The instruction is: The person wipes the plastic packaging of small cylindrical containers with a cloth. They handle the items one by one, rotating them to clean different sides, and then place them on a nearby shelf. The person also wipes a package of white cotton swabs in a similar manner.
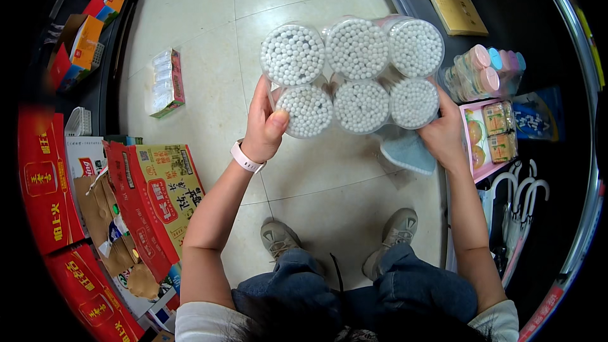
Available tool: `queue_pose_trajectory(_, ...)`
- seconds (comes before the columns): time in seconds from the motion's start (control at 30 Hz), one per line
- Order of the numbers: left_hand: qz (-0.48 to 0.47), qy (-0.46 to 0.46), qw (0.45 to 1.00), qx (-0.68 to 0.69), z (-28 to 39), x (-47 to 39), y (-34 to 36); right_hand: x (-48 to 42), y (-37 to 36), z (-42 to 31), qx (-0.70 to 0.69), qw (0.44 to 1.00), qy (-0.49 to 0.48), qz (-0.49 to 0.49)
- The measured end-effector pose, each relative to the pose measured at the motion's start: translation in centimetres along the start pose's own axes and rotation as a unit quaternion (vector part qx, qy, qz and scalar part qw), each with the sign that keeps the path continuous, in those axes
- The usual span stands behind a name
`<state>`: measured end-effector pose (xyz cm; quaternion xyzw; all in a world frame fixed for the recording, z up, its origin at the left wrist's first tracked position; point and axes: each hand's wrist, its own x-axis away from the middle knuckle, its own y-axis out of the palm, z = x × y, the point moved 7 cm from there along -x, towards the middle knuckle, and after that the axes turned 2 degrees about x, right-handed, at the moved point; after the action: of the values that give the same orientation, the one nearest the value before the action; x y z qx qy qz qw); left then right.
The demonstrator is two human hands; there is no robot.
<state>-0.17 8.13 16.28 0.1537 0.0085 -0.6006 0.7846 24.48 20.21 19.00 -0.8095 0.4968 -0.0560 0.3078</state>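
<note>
Between both hands is a plastic-wrapped pack of cotton swabs [357,48], several clear round tubs in two rows with the white tips facing up at me. My left hand [267,126] grips the pack's left side, its thumb on the lower left tub. Around the right side, my right hand [444,126] closes, its fingers partly hidden behind the tubs. A light blue cloth [409,152] hangs below the right hand; whether that hand holds it too is unclear. The pack is held above the tiled floor [199,80].
On the right shelf are tubs with pastel lids [489,66], a pink tray [479,152] with packets, a gold booklet [458,13] and white-handled umbrellas [522,190]. A wrapped pack [166,83] lies on the floor. Red cartons [47,185] and an open cardboard box [152,199] stand left.
</note>
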Motion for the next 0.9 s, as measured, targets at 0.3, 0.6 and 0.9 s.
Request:
queue_pose_trajectory(0.3, -0.012, -0.053, 0.998, -0.045, -1.7, 0.2, -1.3, 0.4, -0.2, -0.5, -0.004, 1.0, -0.009, -0.012)
queue_pose_trajectory(0.6, -0.015, -0.121, 0.991, -0.061, -3.2, 0.9, -1.4, 0.1, -0.4, -1.1, 0.033, 0.999, -0.031, -0.024)
queue_pose_trajectory(0.9, 0.015, -0.159, 0.974, -0.164, -6.0, 1.7, -5.1, 0.1, -0.6, -1.7, 0.014, 0.999, -0.009, -0.04)
